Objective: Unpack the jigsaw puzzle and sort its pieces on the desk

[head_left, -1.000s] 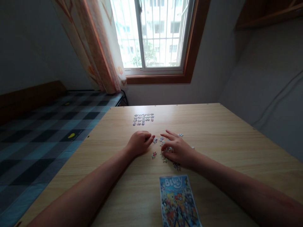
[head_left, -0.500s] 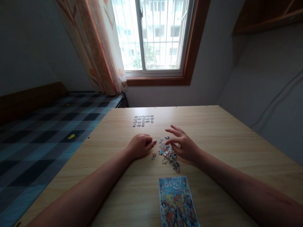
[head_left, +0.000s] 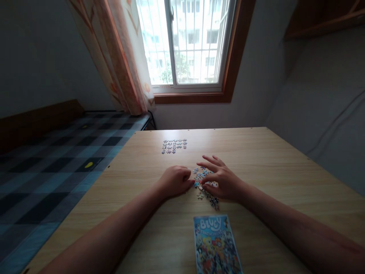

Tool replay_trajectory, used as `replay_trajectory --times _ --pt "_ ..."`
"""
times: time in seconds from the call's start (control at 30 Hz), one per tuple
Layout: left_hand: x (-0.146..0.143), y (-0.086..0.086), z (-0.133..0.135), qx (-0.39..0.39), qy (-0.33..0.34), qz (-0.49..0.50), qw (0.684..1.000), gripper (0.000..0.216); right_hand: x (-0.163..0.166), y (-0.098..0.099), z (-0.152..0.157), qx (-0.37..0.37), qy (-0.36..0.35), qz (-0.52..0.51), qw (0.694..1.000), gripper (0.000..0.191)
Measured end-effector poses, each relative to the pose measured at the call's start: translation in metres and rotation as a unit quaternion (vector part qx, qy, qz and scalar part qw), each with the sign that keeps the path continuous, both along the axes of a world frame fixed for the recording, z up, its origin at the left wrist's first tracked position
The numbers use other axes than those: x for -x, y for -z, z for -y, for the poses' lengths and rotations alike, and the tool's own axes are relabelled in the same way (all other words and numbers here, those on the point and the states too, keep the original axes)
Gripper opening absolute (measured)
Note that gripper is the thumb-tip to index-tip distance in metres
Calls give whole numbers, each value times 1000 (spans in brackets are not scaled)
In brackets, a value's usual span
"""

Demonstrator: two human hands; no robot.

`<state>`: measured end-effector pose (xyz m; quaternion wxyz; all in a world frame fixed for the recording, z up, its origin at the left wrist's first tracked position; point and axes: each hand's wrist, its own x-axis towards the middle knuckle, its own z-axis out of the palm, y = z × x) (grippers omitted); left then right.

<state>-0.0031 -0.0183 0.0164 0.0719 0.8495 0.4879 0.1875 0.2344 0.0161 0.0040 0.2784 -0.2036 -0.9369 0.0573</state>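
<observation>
A loose heap of small jigsaw puzzle pieces (head_left: 205,192) lies on the wooden table between my hands. On its left edge rests my left hand (head_left: 177,180), fingers curled in and thumb by the pieces; whatever it may hold is hidden. My right hand (head_left: 221,179) hovers over the heap from the right. Its fingers are spread, with index finger and thumb apart and reaching down to the pieces. Farther back, several puzzle pieces (head_left: 179,144) are laid out in rows. Nearer to me is a blue picture box or booklet (head_left: 216,243) marked "Bluey".
The wooden table (head_left: 273,163) stretches back toward a wall with a barred window (head_left: 196,45) and a curtain (head_left: 119,57). A bed with a checked cover (head_left: 68,152) stands along its left side. A wooden shelf (head_left: 327,26) hangs at upper right.
My left hand has come right and slightly nearer, covering loose pieces that showed beside it before. My right hand has dipped a little over the heap. The view has shifted slightly.
</observation>
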Motion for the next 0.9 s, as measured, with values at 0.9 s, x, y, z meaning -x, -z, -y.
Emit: replay_trajectory --times 0.9 --pt "2 -2 2 -3 50 9 999 30 5 0 1 107 8 43 993 5"
